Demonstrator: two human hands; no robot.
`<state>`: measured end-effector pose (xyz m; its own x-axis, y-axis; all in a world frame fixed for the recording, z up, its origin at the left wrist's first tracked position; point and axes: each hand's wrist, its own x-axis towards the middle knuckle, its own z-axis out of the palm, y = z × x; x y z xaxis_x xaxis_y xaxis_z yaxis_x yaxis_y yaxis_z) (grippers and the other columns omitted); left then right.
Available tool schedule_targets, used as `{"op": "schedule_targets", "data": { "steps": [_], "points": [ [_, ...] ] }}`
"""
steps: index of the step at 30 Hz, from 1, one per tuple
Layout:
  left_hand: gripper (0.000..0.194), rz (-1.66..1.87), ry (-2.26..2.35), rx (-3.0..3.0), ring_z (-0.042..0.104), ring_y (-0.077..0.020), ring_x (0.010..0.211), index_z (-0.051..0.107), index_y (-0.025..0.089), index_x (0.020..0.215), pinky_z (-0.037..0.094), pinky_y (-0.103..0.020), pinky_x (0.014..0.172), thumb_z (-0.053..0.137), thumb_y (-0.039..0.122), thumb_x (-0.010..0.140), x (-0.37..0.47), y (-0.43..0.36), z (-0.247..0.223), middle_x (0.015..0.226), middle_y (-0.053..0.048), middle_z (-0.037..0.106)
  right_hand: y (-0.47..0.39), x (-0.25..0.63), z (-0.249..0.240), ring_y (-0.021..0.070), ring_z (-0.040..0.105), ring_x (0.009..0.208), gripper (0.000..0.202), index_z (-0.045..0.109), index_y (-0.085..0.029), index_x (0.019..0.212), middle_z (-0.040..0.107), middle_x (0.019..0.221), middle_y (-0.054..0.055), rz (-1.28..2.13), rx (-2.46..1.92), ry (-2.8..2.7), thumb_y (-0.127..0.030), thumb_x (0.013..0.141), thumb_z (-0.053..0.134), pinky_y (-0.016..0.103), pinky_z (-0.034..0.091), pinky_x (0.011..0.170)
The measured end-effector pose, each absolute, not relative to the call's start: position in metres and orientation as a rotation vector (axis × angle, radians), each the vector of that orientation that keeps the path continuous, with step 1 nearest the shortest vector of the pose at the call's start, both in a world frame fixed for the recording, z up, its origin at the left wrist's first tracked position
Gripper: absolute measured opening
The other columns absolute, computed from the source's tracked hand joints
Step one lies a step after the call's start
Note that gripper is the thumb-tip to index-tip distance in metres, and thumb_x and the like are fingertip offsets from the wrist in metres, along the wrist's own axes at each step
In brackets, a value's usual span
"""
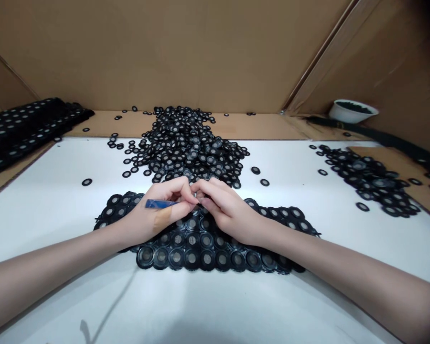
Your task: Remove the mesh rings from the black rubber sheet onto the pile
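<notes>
My left hand [168, 205] is closed, with a slim blue piece [160, 204] lying between its thumb and fingers; the kind of thing it belongs to is not clear. A tan plaster [162, 218] sits near the base of that thumb. Fingertips of my right hand [224, 205] pinch together and meet those of the left; whatever is between them is too small or hidden to make out. Below both hands lies a sheet of joined black rings with grey centres [192, 240], in rows. The hands cover its upper middle.
Behind the hands rises a heap of loose black discs [186, 138]. A smaller group of discs [376, 181] lies at right. Stacked black sheets [25, 129] are at far left. A white bowl [351, 114] stands at back right. Cardboard walls [172, 52] enclose the white tabletop [57, 200].
</notes>
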<state>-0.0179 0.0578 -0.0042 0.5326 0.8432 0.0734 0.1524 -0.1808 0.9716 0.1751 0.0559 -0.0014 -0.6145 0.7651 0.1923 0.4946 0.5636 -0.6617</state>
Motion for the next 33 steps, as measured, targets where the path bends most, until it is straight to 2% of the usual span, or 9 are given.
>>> {"op": "schedule_targets", "data": {
  "steps": [4, 10, 14, 19, 25, 29, 33],
  "points": [
    [0.013, 0.792, 0.874, 1.706, 0.035, -0.0056, 0.059, 0.054, 0.018, 0.078, 0.028, -0.017, 0.052, 0.057, 0.027, 0.087, -0.019, 0.058, -0.005, 0.068, 0.005, 0.044, 0.057, 0.175, -0.002, 0.0177, 0.041, 0.081, 0.021, 0.047, -0.018, 0.095, 0.052, 0.085, 0.003, 0.764, -0.990, -2.364, -0.005, 0.088, 0.033, 0.034, 0.035, 0.076],
    [0.014, 0.689, 0.838, 1.933, 0.045, -0.0071, 0.067, 0.056, 0.016, 0.077, 0.034, -0.019, 0.060, 0.051, 0.022, 0.089, -0.017, 0.055, 0.005, 0.075, 0.004, 0.054, 0.058, 0.176, -0.005, 0.0180, 0.039, 0.079, 0.017, 0.039, -0.019, 0.082, 0.044, 0.081, 0.003, 0.756, -1.003, -2.381, -0.003, 0.083, 0.035, 0.033, 0.034, 0.073],
    [0.018, 0.660, 0.804, 2.049, 0.042, -0.0061, 0.061, 0.056, 0.014, 0.074, 0.032, -0.019, 0.057, 0.047, 0.018, 0.089, -0.015, 0.052, 0.012, 0.069, 0.004, 0.052, 0.057, 0.175, -0.003, 0.0184, 0.039, 0.079, 0.018, 0.036, -0.019, 0.080, 0.043, 0.079, 0.003, 0.768, -1.011, -2.400, -0.002, 0.081, 0.035, 0.032, 0.034, 0.072],
    [0.016, 0.662, 0.789, 2.056, 0.043, -0.0057, 0.061, 0.058, 0.015, 0.076, 0.032, -0.018, 0.057, 0.049, 0.018, 0.089, -0.015, 0.052, 0.008, 0.071, 0.004, 0.055, 0.056, 0.174, -0.002, 0.0180, 0.040, 0.079, 0.017, 0.039, -0.019, 0.081, 0.045, 0.079, 0.003, 0.775, -0.993, -2.392, -0.003, 0.083, 0.035, 0.032, 0.034, 0.073],
    [0.015, 0.935, 0.963, 1.629, 0.045, -0.0053, 0.054, 0.054, 0.016, 0.066, 0.033, -0.016, 0.051, 0.063, 0.017, 0.077, -0.022, 0.055, 0.009, 0.058, 0.006, 0.052, 0.057, 0.174, -0.002, 0.0179, 0.045, 0.086, 0.021, 0.052, -0.019, 0.098, 0.057, 0.091, 0.004, 0.797, -0.970, -2.326, -0.012, 0.092, 0.033, 0.034, 0.035, 0.080],
    [0.012, 0.931, 0.973, 1.601, 0.048, -0.0057, 0.054, 0.056, 0.017, 0.066, 0.035, -0.017, 0.051, 0.062, 0.015, 0.076, -0.031, 0.053, 0.011, 0.059, 0.006, 0.055, 0.055, 0.173, 0.000, 0.0175, 0.045, 0.083, 0.013, 0.055, -0.019, 0.093, 0.058, 0.083, 0.002, 0.792, -1.004, -2.337, -0.023, 0.093, 0.042, 0.033, 0.034, 0.078],
    [0.012, 0.822, 1.041, 1.674, 0.046, -0.0063, 0.057, 0.057, 0.016, 0.069, 0.032, -0.019, 0.051, 0.061, 0.021, 0.078, -0.034, 0.048, 0.008, 0.065, 0.005, 0.053, 0.054, 0.171, 0.000, 0.0171, 0.044, 0.082, 0.007, 0.053, -0.018, 0.088, 0.055, 0.080, 0.002, 0.768, -1.045, -2.363, -0.016, 0.089, 0.046, 0.032, 0.034, 0.077]
  ]
}}
